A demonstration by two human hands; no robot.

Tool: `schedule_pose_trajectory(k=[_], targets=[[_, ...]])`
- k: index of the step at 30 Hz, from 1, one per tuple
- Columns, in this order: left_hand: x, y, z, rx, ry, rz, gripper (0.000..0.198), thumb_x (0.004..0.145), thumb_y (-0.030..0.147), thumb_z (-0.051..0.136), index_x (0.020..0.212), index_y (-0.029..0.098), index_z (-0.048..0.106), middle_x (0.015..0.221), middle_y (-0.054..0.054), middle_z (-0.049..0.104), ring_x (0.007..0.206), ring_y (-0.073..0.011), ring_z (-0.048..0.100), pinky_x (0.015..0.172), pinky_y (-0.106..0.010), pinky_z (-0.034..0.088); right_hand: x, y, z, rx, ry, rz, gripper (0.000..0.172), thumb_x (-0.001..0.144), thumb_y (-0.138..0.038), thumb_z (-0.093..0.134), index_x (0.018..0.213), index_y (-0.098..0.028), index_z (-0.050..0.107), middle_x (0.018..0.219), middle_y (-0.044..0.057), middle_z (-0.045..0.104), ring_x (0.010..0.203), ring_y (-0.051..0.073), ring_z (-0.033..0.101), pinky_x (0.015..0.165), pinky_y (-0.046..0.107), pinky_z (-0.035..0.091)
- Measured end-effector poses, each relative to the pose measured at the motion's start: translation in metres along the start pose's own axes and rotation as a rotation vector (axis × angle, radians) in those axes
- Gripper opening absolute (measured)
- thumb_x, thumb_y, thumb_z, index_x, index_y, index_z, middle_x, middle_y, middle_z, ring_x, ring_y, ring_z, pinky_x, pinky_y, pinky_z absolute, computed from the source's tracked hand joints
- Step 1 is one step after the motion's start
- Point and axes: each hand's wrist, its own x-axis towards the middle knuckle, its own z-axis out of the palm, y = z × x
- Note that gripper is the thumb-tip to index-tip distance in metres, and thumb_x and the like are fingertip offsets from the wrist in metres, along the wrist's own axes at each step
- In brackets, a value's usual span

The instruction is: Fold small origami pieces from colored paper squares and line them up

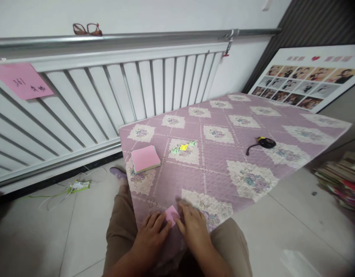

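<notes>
A small square of pink paper [172,214] lies at the near end of the cloth-covered table, between my two hands. My left hand [152,235] holds its left side, with the thumb and fingertips at the edge. On the right side, the thumb of my right hand [195,227] presses the lower edge while the fingers curve by the upper corner, their tips slightly blurred. Farther up the table sits a stack of square paper [145,158], pink on top. Beside it stand small folded paper pieces, a yellow one [183,147] between two green ones [175,150].
A black tape measure [266,142] with a strap rests on the right of the flowered tablecloth [189,179]. A white radiator [157,84] runs along the wall behind, with glasses [87,29] on its pipe. A photo board [307,77] leans at back right; a power strip [80,186] lies on the floor.
</notes>
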Motion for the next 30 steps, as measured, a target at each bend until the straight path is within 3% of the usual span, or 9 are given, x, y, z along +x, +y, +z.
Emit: schedule_pose_trajectory(k=[7, 12, 15, 22, 30], targets=[[0.012, -0.002, -0.013, -0.155, -0.062, -0.102, 0.043, 0.087, 0.015, 0.052, 0.127, 0.030, 0.052, 0.128, -0.006, 0.055, 0.116, -0.0261, 0.048, 0.097, -0.045, 0.040, 0.024, -0.009, -0.009, -0.005, -0.156, 0.059, 0.021, 0.076, -0.023, 0.064, 0.096, -0.022, 0.062, 0.102, 0.006, 0.063, 0.100, 0.023, 0.057, 0.080, 0.033, 0.038], [0.042, -0.006, -0.032, -0.347, -0.154, -0.311, 0.025, 0.086, 0.016, 0.049, 0.108, 0.021, 0.060, 0.107, -0.005, 0.062, 0.101, -0.0213, 0.054, 0.090, -0.035, 0.042, 0.029, -0.006, -0.008, 0.039, -0.158, 0.048, 0.013, 0.072, -0.021, 0.066, 0.084, -0.021, 0.060, 0.095, 0.005, 0.063, 0.094, 0.022, 0.057, 0.076, 0.030, 0.037], [0.058, -0.010, -0.036, -0.370, -0.202, -0.415, 0.025, 0.084, 0.019, 0.050, 0.109, 0.021, 0.058, 0.108, -0.006, 0.060, 0.102, -0.0219, 0.053, 0.089, -0.034, 0.040, 0.029, -0.005, -0.003, 0.078, -0.143, 0.035, 0.010, 0.072, -0.019, 0.065, 0.079, -0.021, 0.058, 0.090, 0.003, 0.064, 0.089, 0.020, 0.058, 0.076, 0.028, 0.036], [0.076, -0.024, -0.040, -0.406, -0.327, -0.268, 0.013, 0.076, 0.021, 0.058, 0.089, 0.022, 0.060, 0.098, -0.003, 0.060, 0.093, -0.0200, 0.055, 0.078, -0.028, 0.040, 0.021, -0.002, 0.006, 0.177, -0.075, 0.010, 0.010, 0.077, -0.013, 0.057, 0.075, -0.022, 0.054, 0.080, -0.001, 0.064, 0.082, 0.017, 0.058, 0.074, 0.028, 0.034], [0.070, -0.021, -0.040, -0.399, -0.286, -0.255, 0.003, 0.079, 0.021, 0.057, 0.081, 0.020, 0.058, 0.084, -0.001, 0.062, 0.076, -0.0167, 0.055, 0.063, -0.025, 0.035, 0.018, 0.011, 0.006, 0.263, -0.074, -0.144, 0.013, 0.076, -0.011, 0.060, 0.081, -0.023, 0.056, 0.079, -0.003, 0.062, 0.079, 0.016, 0.057, 0.073, 0.028, 0.035]])
